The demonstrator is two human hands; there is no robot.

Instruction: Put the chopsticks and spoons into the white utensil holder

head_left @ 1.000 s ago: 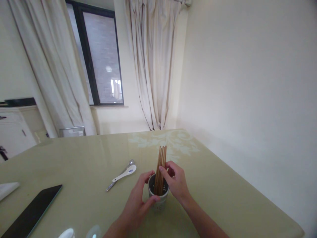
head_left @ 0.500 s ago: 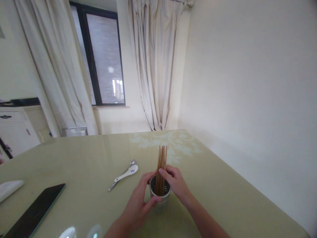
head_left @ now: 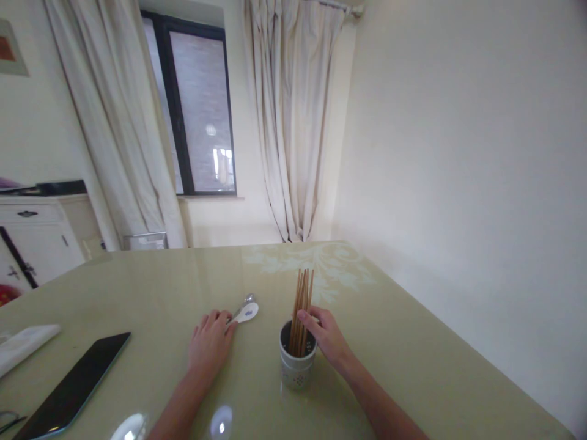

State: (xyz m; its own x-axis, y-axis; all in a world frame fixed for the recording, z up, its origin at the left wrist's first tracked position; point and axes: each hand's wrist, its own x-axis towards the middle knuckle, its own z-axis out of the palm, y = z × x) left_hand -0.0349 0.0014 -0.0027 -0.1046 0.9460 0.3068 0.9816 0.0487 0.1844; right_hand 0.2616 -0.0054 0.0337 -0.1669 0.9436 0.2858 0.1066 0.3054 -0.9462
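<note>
A whitish cup-shaped holder (head_left: 297, 374) with small pierced holes stands upright on the table. Several wooden chopsticks (head_left: 302, 299) lean in it, their upper ends sticking out. My right hand (head_left: 324, 333) is at the holder's right rim, thumb in front of the chopsticks and fingers behind, closed on them. To the left, my left hand (head_left: 213, 339) lies over the handles of two spoons, its fingers curled and thumb against them. The white spoon (head_left: 249, 312), with a blue mark in its bowl, rests across the metal spoon (head_left: 249, 299). Both handles are mostly hidden under the hand.
A dark tablet-like slab (head_left: 80, 385) lies at the table's left, with a white object (head_left: 27, 345) beyond it. The pale green table (head_left: 413, 366) runs along a wall on the right. Curtains (head_left: 298, 122) and a window (head_left: 202, 110) stand behind it.
My left hand has let go of the holder and moved left onto the spoon handles. My right hand stays at the chopsticks. The view has shifted slightly left.
</note>
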